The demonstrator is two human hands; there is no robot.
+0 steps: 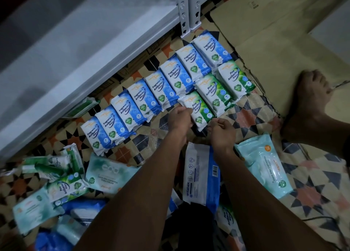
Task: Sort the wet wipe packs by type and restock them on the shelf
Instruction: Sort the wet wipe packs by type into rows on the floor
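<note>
On the floor by the shelf (pixel 62 48), I see left hand (pixel 179 118) and right hand (pixel 220 131) both pinching the nearest green pack (pixel 200 108).

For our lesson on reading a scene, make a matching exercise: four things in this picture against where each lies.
Things:
1. blue pack row
2. green pine packs
3. antabax pack
4. bare foot

Places:
A. on the cardboard
B. along the shelf edge
C. between the forearms
D. at the hands, right of the blue row

Pairs: 1-B, 2-D, 3-C, 4-A
</note>
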